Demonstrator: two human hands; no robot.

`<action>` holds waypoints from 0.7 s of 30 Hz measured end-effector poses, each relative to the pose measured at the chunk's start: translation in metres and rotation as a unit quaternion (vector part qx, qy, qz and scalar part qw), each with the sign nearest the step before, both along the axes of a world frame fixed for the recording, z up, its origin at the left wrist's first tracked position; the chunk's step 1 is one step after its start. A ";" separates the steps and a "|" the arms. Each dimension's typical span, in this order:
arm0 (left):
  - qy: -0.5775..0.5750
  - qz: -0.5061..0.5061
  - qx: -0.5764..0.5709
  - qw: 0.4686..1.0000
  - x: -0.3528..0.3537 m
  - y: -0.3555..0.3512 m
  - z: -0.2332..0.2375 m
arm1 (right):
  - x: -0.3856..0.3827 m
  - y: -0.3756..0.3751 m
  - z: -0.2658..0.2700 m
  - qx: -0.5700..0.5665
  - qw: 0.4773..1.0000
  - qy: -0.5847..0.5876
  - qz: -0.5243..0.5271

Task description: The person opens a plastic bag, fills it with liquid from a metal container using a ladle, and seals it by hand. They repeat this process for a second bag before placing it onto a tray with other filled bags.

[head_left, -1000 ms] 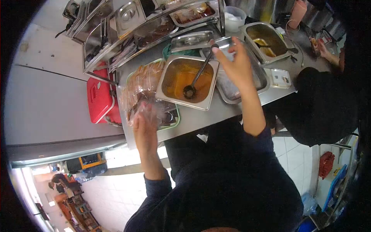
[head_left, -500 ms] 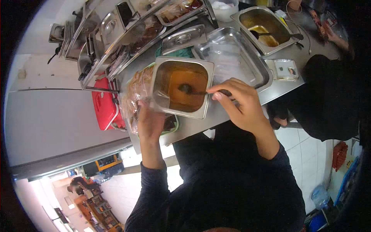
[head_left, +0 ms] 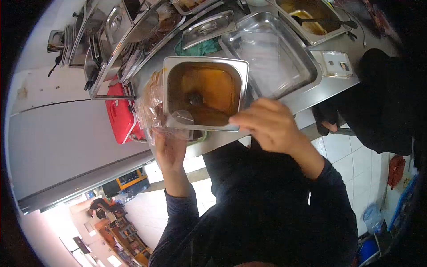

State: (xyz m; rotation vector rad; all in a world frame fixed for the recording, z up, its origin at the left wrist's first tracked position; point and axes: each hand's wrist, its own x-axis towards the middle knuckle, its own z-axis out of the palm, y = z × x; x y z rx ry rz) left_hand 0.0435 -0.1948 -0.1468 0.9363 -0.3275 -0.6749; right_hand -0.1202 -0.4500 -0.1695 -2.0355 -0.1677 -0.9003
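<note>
A deep steel pan [head_left: 243, 73] of orange-brown liquid [head_left: 218, 84] is in front of me, its inside facing my view. My right hand [head_left: 269, 127], blurred by motion, is closed round the handle of a dark ladle at the pan's near right corner. The ladle's round head [head_left: 194, 98] sits in the liquid towards the left. At the pan's lower left, my left hand [head_left: 171, 149] grips a small clear plastic bag [head_left: 180, 120], whose mouth overlaps the pan's rim. Part of its fingers is hidden by the plastic and the pan.
Filled clear bags [head_left: 149, 100] lie left of the pan. Behind it are a steel lid [head_left: 209, 29] on a green cloth [head_left: 202, 46] and a large shallow tray [head_left: 313, 73]. A phone [head_left: 336, 64] and another pan with a ladle [head_left: 307, 13] are to the right, near a person in black [head_left: 373, 107].
The ladle's head has shifted left and lower in the pan, with its handle sinking nearer the rim. My right hand has moved down slightly. The bag's mouth now shows more clearly.
</note>
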 end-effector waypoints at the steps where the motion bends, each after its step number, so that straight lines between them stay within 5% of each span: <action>1: -0.006 -0.015 -0.008 1.000 0.001 0.002 0.000 | 0.001 -0.008 -0.002 -0.015 0.999 -0.018 -0.025; 6: 0.021 0.011 -0.001 1.000 -0.002 0.006 0.000 | -0.012 -0.026 0.008 -0.072 0.994 -0.003 -0.082; 13: -0.033 0.007 0.039 0.999 -0.015 0.002 0.003 | -0.033 0.012 -0.010 0.149 0.982 0.039 -0.105; 15: -0.048 0.008 0.037 0.998 -0.018 0.000 0.004 | -0.036 0.028 -0.019 0.266 0.954 0.062 -0.127; 18: -0.044 0.018 0.026 0.999 -0.017 0.006 0.000 | -0.038 0.039 -0.026 0.523 0.839 0.117 -0.097; 21: -0.012 0.004 0.016 1.000 -0.015 0.004 0.004 | -0.034 0.038 -0.015 0.625 0.764 0.136 -0.086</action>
